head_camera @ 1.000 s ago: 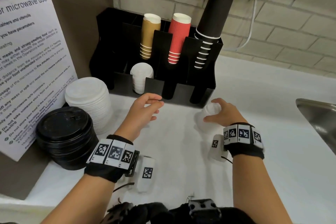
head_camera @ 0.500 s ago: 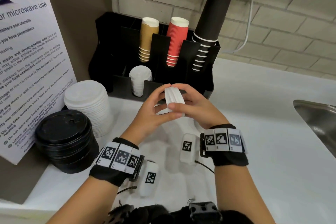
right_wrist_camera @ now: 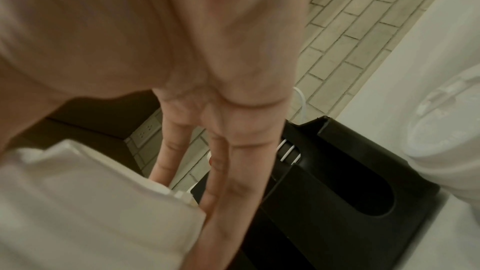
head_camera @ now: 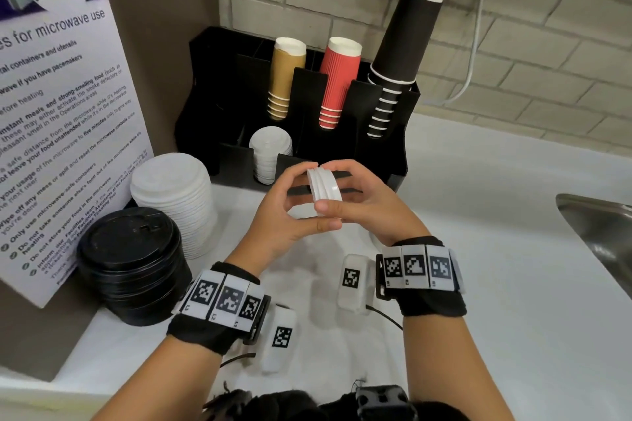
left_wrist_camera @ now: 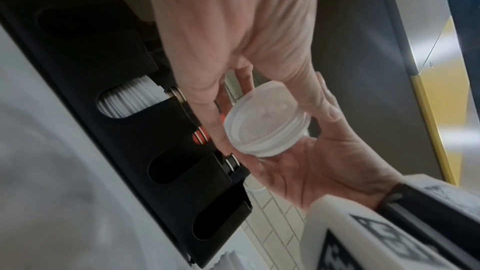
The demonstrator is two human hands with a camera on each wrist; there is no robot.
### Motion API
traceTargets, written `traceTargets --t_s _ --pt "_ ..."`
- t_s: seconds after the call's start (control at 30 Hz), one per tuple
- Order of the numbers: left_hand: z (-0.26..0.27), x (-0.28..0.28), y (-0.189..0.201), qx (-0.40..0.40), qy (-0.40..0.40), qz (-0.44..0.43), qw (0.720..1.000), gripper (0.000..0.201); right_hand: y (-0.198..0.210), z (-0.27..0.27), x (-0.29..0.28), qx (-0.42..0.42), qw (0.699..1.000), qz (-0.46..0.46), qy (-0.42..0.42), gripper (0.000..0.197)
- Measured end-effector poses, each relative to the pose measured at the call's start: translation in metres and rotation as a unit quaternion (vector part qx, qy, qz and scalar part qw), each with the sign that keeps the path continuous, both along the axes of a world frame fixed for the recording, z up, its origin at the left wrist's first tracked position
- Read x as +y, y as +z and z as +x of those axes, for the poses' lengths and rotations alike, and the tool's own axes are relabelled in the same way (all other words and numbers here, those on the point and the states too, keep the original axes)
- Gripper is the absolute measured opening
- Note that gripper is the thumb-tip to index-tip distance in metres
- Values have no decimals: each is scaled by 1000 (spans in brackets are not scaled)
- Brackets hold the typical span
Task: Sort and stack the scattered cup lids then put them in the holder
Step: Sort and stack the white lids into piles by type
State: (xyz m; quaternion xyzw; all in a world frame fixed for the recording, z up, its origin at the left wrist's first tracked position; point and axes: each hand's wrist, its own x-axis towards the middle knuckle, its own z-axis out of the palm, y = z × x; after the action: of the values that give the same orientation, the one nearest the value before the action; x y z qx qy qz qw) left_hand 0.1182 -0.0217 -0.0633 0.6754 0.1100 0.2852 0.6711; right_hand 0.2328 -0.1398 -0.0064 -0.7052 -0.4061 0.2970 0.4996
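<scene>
A small stack of white lids (head_camera: pixel 323 186) is held on edge above the counter, just in front of the black holder (head_camera: pixel 219 79). My left hand (head_camera: pixel 309 198) curls round its left side, thumb below and fingers above. From the right, my right hand (head_camera: pixel 338 184) pinches the same stack. The left wrist view shows the stack (left_wrist_camera: pixel 265 124) as a few nested translucent lids between both hands. One front slot of the holder holds small white lids (head_camera: pixel 272 154). Another lid (right_wrist_camera: pixel 446 122) seems to lie on the counter by the holder in the right wrist view.
Left of the holder stand a tall stack of large white lids (head_camera: pixel 174 202) and a stack of black lids (head_camera: pixel 133 263), against a microwave sign (head_camera: pixel 58 133). Brown (head_camera: pixel 287 79), red (head_camera: pixel 338 82) and black cups (head_camera: pixel 400 58) fill the rear slots. A steel sink (head_camera: pixel 602 229) lies at the right.
A second ago my right hand was on a lid lying on the counter and my left hand held nothing. Both hands have since come together around the raised stack.
</scene>
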Motion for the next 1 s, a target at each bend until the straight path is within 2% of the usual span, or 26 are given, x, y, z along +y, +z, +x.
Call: traceTargets --t_s 0.2,0.27,0.37,0.4,0.53,0.63,0.7,0.8,0.87,1.0 --pt "-1 2 -2 -2 12 -4 1000 86 2 -1 10 -49 999 -12 7 53" --pt "-3 6 -1 0 18 -9 1000 92 6 1 18 -65 998 -15 21 53" --pt "-6 11 -1 45 49 -36 997 100 18 14 41 -90 996 3 -3 55" --pt "-6 12 -1 69 63 -46 995 93 22 21 52 -119 993 13 -26 58" --pt "-7 15 -6 141 81 -66 984 34 33 42 105 -265 961 38 -67 62" --pt "-8 16 -10 175 66 -70 980 23 30 45 144 -358 932 -45 -25 62" --pt "-8 17 -12 180 66 -81 978 24 25 44 161 -401 911 -97 6 67" --pt "-8 19 -14 186 82 -104 974 38 18 42 172 -418 898 -129 37 68" --pt "-7 20 -14 193 87 -111 971 44 13 42 172 -409 903 -127 39 69" --pt "-4 23 -11 190 97 -100 972 39 8 42 170 -384 917 -109 30 69"
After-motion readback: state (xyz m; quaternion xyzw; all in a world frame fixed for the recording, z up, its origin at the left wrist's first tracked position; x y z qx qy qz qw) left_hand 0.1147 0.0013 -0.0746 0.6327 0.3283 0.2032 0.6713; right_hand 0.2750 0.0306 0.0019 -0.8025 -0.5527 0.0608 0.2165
